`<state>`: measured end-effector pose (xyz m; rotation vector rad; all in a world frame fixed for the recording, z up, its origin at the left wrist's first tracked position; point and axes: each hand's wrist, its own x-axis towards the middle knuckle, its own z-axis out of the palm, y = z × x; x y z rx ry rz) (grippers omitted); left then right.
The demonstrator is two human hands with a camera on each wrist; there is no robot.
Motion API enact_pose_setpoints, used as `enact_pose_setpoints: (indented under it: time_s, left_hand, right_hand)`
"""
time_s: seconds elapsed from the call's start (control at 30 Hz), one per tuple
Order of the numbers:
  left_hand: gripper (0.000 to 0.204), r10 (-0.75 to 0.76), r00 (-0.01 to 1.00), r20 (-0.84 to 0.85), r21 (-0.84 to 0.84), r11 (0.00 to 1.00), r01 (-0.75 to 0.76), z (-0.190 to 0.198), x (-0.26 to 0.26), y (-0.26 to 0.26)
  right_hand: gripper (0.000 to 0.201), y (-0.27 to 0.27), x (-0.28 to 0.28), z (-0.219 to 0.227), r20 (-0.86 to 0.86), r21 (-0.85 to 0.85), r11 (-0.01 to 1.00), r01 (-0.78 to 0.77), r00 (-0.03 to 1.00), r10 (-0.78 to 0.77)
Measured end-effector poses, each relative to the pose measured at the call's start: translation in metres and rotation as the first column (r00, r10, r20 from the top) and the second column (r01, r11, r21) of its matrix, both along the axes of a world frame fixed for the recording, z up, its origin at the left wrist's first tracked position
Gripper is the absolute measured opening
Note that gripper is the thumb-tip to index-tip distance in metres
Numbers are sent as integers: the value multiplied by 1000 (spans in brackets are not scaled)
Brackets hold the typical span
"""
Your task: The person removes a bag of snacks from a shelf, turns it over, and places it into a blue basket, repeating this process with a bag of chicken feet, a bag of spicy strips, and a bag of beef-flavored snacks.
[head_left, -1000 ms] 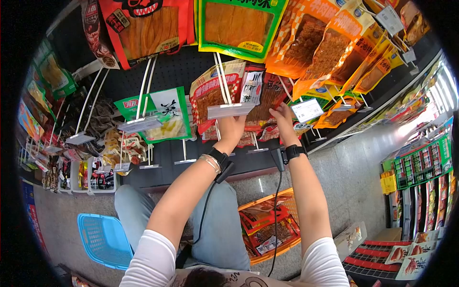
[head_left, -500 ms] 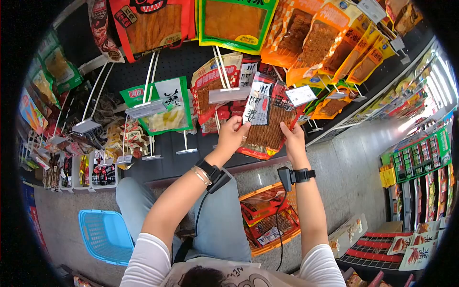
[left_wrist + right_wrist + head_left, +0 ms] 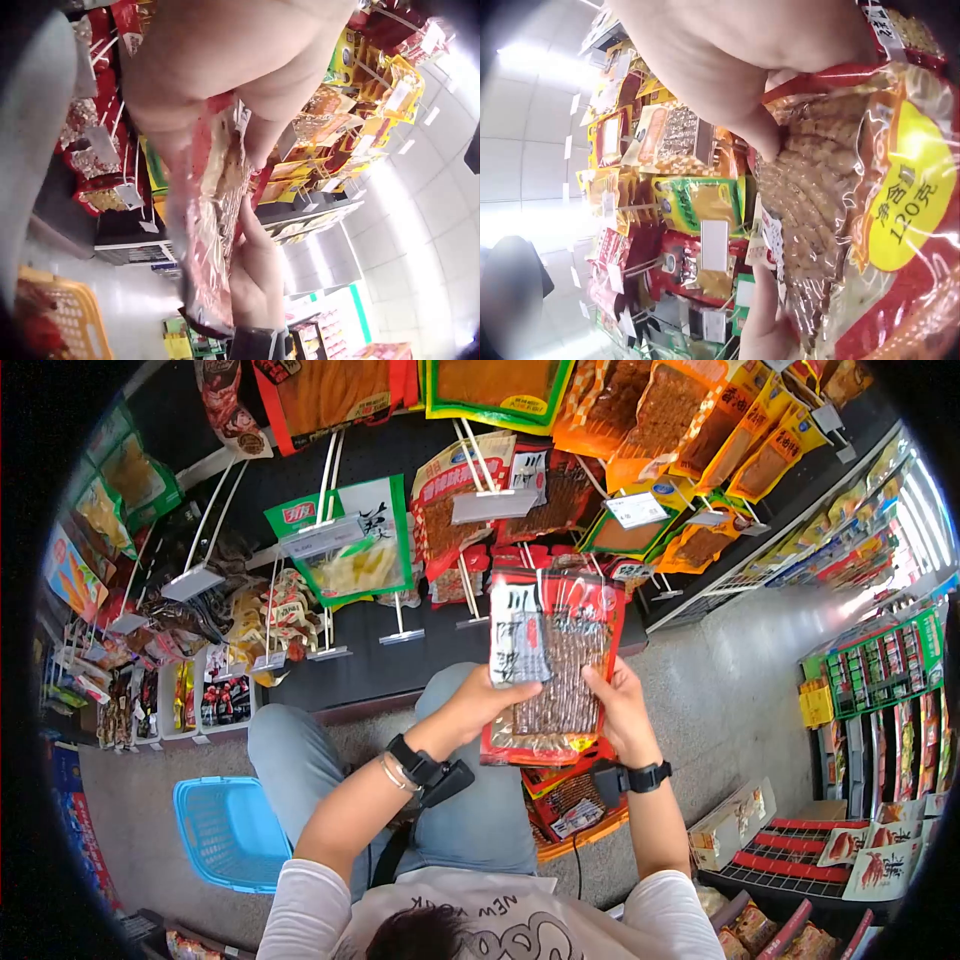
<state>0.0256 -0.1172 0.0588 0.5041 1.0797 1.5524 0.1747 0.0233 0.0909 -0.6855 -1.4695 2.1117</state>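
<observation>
Red packet [image 3: 570, 705] is closer now and looks free; our left hand [image 3: 482, 707] and right hand [image 3: 628, 717] hold it, orange basket [image 3: 577, 844] at six o'clock.

Far centre: a green-bordered packet [image 3: 495, 390] hangs on the display, with orange packets [image 3: 665, 430] to its right. Far left of centre: a green-and-white packet [image 3: 350, 575] hangs behind a clear label holder [image 3: 322, 538]. Left: white bins [image 3: 198, 705] contain small packages; nearer, a blue basket [image 3: 205, 830] stands on the grey floor [image 3: 715, 670]. Right: a green rack [image 3: 880, 665] adjoins a yellow box [image 3: 815, 702].
</observation>
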Motion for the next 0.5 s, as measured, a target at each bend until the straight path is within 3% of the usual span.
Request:
enact_pose_setpoints:
  time_s: [0.23, 0.5]
  left_hand:
    - [33, 159, 986, -52, -56, 985, -162, -14, -9, -77]
    - [30, 259, 966, 20, -131, 958, -254, -8, -27, -112]
  right_hand:
    - [26, -56, 3, -16, 138, 60, 977, -205, 971, 195]
    - [19, -80, -31, -20, 112, 51, 958, -281, 955, 274]
